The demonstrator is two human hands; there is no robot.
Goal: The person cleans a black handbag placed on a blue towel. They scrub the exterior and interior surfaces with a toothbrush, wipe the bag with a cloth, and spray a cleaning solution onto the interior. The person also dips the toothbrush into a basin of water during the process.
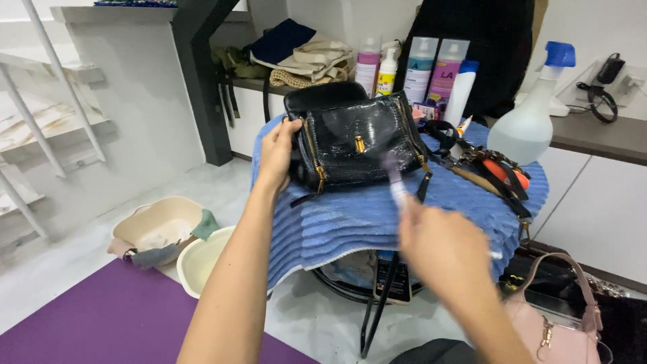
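A glossy black handbag (354, 138) with gold zips and a gold clasp stands upright on a blue ribbed towel (350, 219) draped over a small round table. My left hand (278, 152) grips the bag's left side and steadies it. My right hand (441, 246) is blurred in front of the towel and holds a small brush (395, 178), whose bristle end is at the bag's lower right front. The bag's black strap hangs down below the towel.
A clear spray bottle with a blue head (532, 114) and several bottles (431, 67) stand behind the bag. A pink handbag (552, 323) sits at lower right. Two cream basins (162, 222) with cloths rest on the floor beside a purple mat (101, 317).
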